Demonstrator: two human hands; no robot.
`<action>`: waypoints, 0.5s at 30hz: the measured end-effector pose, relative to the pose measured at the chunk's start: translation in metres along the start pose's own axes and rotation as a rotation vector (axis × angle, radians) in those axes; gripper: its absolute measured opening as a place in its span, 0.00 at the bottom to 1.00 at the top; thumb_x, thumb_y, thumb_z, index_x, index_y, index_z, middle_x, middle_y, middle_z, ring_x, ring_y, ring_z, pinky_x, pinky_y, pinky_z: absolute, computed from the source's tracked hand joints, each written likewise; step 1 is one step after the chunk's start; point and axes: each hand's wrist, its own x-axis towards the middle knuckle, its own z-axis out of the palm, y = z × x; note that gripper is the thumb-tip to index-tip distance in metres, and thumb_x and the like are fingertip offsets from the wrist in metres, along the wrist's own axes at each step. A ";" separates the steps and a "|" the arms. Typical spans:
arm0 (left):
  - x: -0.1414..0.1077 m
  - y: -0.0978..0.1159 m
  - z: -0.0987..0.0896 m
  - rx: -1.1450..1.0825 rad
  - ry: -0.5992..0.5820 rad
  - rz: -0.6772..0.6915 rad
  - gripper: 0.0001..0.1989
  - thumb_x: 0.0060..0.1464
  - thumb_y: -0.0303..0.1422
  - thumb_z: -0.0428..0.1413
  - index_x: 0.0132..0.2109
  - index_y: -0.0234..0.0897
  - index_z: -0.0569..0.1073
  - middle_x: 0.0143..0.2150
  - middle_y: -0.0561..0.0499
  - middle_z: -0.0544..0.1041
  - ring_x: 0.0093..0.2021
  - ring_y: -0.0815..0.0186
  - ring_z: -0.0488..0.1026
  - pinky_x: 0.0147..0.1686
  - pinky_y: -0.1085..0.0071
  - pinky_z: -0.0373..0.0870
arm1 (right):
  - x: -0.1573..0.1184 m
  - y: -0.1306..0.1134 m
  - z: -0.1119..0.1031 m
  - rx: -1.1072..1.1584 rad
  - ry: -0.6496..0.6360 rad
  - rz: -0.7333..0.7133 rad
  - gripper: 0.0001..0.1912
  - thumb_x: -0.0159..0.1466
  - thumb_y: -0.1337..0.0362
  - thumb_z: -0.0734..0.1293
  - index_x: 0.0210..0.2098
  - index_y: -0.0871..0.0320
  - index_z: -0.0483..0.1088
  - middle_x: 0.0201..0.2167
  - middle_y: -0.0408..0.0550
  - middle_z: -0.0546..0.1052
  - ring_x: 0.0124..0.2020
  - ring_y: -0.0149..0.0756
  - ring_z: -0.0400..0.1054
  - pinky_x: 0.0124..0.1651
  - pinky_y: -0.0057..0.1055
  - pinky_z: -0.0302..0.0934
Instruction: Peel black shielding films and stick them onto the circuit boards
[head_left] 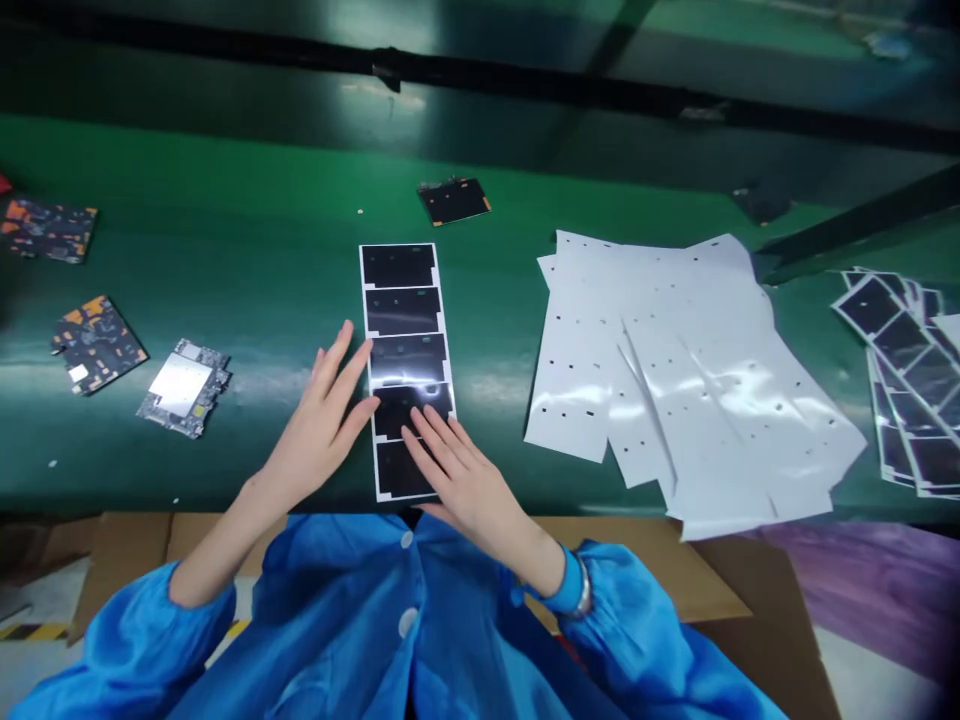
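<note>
Open right hand (461,480) pins white-backed black film strip (401,335) flat.
Open left hand (319,435) touches its edge (no grip); punched white sheets (675,380) lie at 3 o'clock.

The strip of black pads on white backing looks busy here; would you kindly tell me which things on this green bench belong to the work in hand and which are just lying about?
Work in hand:
left hand
right hand
strip of black pads

Lying about:
white punched sheets
further black-pad strips
circuit boards
small black piece
</note>
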 end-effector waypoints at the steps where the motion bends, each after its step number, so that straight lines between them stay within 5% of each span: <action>1: -0.010 0.003 -0.005 -0.043 0.046 -0.026 0.26 0.73 0.40 0.45 0.74 0.46 0.56 0.78 0.43 0.52 0.77 0.51 0.52 0.74 0.45 0.54 | -0.003 -0.001 0.001 -0.001 0.019 -0.007 0.45 0.67 0.54 0.72 0.73 0.71 0.53 0.74 0.67 0.57 0.76 0.55 0.49 0.74 0.52 0.56; 4: -0.046 0.015 -0.010 -0.139 0.220 -0.088 0.12 0.70 0.34 0.51 0.57 0.43 0.74 0.57 0.46 0.76 0.58 0.60 0.76 0.59 0.63 0.74 | -0.015 -0.002 -0.001 0.063 0.116 -0.030 0.34 0.72 0.54 0.66 0.70 0.69 0.61 0.71 0.64 0.65 0.74 0.54 0.56 0.72 0.51 0.60; 7: -0.079 0.029 -0.003 -0.286 0.200 -0.146 0.07 0.67 0.30 0.54 0.40 0.39 0.75 0.36 0.51 0.75 0.36 0.67 0.76 0.37 0.74 0.74 | -0.018 -0.008 -0.006 0.200 0.217 0.021 0.26 0.74 0.66 0.60 0.70 0.65 0.63 0.67 0.60 0.71 0.73 0.47 0.58 0.73 0.47 0.60; 11: -0.098 0.047 0.012 -0.582 0.053 -0.269 0.07 0.65 0.35 0.58 0.39 0.38 0.77 0.33 0.50 0.76 0.32 0.66 0.77 0.33 0.74 0.75 | -0.007 -0.021 -0.006 0.243 0.308 0.103 0.31 0.70 0.77 0.56 0.71 0.62 0.62 0.67 0.59 0.71 0.74 0.45 0.57 0.73 0.45 0.60; 15: -0.094 0.059 0.019 -0.741 0.150 -0.341 0.09 0.66 0.37 0.58 0.38 0.39 0.77 0.34 0.50 0.76 0.31 0.68 0.77 0.33 0.75 0.77 | 0.006 -0.030 -0.004 0.181 0.326 0.098 0.33 0.69 0.77 0.56 0.72 0.58 0.60 0.69 0.57 0.69 0.73 0.46 0.58 0.72 0.48 0.60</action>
